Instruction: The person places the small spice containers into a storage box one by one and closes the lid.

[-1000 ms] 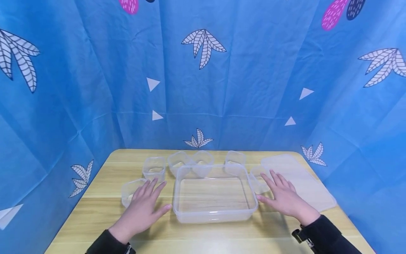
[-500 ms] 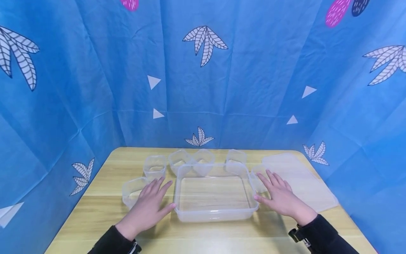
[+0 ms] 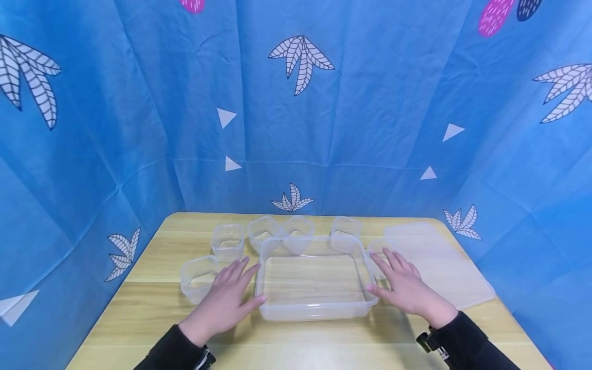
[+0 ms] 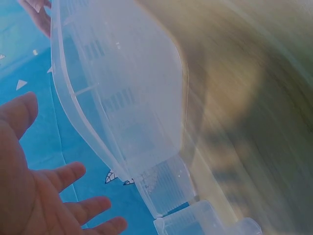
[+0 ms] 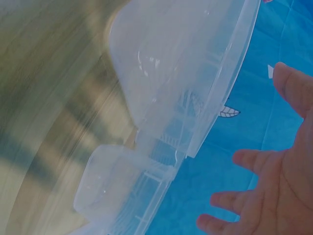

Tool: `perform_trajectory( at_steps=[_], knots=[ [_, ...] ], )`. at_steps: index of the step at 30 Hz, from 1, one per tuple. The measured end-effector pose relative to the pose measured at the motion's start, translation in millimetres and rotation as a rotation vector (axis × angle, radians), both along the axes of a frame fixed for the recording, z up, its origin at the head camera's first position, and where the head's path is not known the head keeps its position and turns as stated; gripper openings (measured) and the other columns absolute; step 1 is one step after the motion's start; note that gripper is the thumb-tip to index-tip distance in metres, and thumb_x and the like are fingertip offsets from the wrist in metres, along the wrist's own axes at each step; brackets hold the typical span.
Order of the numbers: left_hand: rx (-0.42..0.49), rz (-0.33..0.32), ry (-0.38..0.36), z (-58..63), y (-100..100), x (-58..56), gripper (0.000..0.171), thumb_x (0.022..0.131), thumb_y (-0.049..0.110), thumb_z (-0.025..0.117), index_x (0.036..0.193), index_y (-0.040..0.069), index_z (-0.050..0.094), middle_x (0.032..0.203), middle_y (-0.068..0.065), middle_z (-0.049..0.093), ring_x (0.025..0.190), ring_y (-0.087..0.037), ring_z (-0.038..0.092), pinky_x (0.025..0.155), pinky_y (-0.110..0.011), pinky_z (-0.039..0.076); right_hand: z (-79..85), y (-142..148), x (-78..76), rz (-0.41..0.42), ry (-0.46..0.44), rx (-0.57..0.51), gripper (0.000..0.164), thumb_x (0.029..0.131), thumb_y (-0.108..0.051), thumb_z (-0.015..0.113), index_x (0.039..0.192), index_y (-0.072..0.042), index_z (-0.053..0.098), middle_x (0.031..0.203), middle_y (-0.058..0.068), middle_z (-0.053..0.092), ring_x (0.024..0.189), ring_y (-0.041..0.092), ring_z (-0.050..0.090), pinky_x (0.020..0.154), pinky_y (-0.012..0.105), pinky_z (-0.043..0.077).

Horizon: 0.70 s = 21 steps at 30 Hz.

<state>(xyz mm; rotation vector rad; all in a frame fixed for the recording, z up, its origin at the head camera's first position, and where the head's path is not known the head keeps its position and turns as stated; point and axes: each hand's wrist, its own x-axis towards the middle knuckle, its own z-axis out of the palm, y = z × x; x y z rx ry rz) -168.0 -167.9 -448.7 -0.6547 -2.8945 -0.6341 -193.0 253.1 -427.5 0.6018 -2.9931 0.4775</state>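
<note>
A large clear plastic food container [image 3: 319, 311] stands lidless on the table between both hands. My left hand [image 3: 226, 300] is at its left side, fingers spread and thumb near the rim; the left wrist view shows a gap between that hand [image 4: 44, 191] and the container wall [image 4: 142, 88]. On the other side my right hand [image 3: 407, 288] spreads its fingers, thumb tip overlapping the right rim in the head view. In the right wrist view, the right hand [image 5: 274, 191] is apart from the container [image 5: 161, 58]. Neither hand holds anything.
Small clear tubs stand around the big container: one at left [image 3: 196, 280], one behind it [image 3: 227, 244], several along the back [image 3: 344, 226], one by the right hand [image 3: 376, 249]. A flat translucent lid [image 3: 444, 267] lies at right. A blue curtain [image 3: 370, 103] encloses the table.
My left hand has moved right, closer to the container's left side. The right hand has shifted slightly left toward the opposite rim. The container and tubs stay in place; the head view has tilted slightly.
</note>
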Motion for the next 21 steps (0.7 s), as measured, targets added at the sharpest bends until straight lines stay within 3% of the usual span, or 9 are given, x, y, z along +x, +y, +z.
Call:
perform_trajectory(
  at_steps=[12,21],
  knots=[
    [0.001,-0.006,-0.028,-7.7,7.6,2.2,0.074,0.097,0.054,0.055,0.152,0.007,0.041,0.159,-0.024,0.027,0.143,-0.050,0.026,0.111,-0.069,0.019,-2.6,-9.6,7.0,0.040,-0.005,-0.010,0.074,0.095,-0.052,0.060,0.151,-0.009,0.043,0.156,0.031,0.028,0.140,0.055,0.026,0.105,0.075,0.020],
    [0.017,-0.003,-0.028,-5.4,14.3,4.1,0.067,0.101,0.048,0.053,0.151,0.006,0.042,0.157,-0.026,0.029,0.143,-0.048,0.027,0.111,-0.068,0.021,-7.9,-13.7,7.5,0.051,-0.037,-0.040,0.071,0.097,-0.049,0.059,0.152,-0.008,0.041,0.156,0.031,0.026,0.141,0.055,0.023,0.107,0.073,0.020]
  ],
)
